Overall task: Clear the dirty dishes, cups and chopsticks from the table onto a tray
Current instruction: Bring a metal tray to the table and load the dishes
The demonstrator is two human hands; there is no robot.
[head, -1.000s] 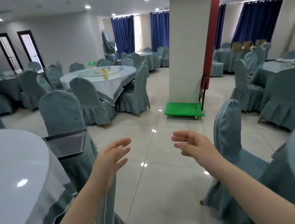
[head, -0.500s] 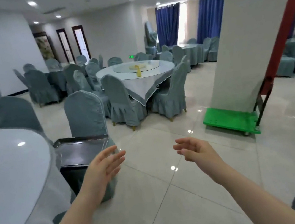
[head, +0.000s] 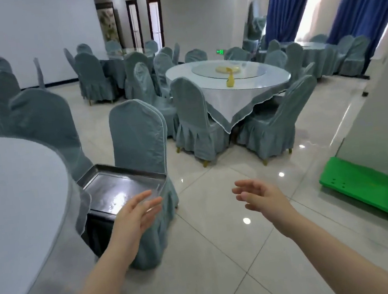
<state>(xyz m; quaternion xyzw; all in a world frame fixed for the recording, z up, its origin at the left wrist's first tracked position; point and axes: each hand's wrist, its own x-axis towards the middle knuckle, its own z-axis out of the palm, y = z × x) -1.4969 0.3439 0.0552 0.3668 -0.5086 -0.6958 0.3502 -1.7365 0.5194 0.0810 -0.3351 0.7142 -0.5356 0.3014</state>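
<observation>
While we look through the head camera, the one view we have, these are our counts.

Hands: we count two, both raised over the floor (head: pixel 216 254) with palms turned toward each other.
Left hand: our left hand (head: pixel 133 217) has its fingers straight and loosely spread; it holds nothing and hovers at the near edge of the tray, though we cannot tell if it touches it.
Right hand: our right hand (head: pixel 262 197) has its fingers relaxed and slightly bent, holding nothing, well apart from the tray.
Tray: we count one dark metal tray (head: pixel 116 183), lying flat on the seat of a covered chair (head: pixel 138 139) just beside the near table.
Near table: one round table (head: pixel 10 193) at our left with a pale cloth; only part of its top shows.
Dishes, cups, chopsticks: we cannot make out any on the part of the near table in view.
Far table: one round table (head: pixel 235 97) ahead, ringed by covered chairs, with one glass turntable (head: pixel 247 70) and yellow items (head: pixel 228 74) on it, too small to name.
Cart: one green flat cart (head: pixel 369 189) on the floor at right, beside a white pillar (head: pixel 383 104).
Curtains: two blue curtains (head: pixel 290 5) at the back right.
</observation>
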